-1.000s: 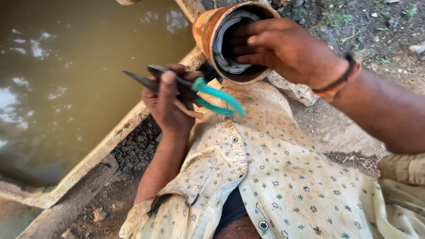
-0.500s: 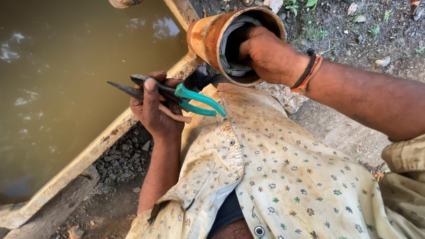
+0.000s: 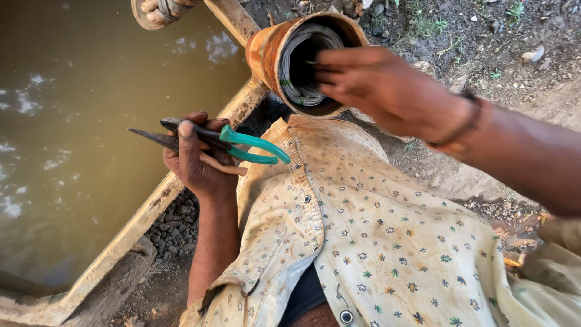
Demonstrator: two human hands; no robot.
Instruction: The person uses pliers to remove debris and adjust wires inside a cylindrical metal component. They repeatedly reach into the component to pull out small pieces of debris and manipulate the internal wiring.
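Withdrawn from the rusty pipe (image 3: pixel 266 48), right hand (image 3: pixel 387 91) hovers loose-fingered; left hand (image 3: pixel 196 160) grips green-handled pliers (image 3: pixel 242 145) beside muddy water (image 3: pixel 78 121).

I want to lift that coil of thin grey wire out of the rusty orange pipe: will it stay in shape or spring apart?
The coil of thin grey wire would probably spring loose, since I see nothing binding its many fine turns. The rusty orange pipe seems to hold it round. It looks light enough for the right hand alone, though thin strands may tangle.
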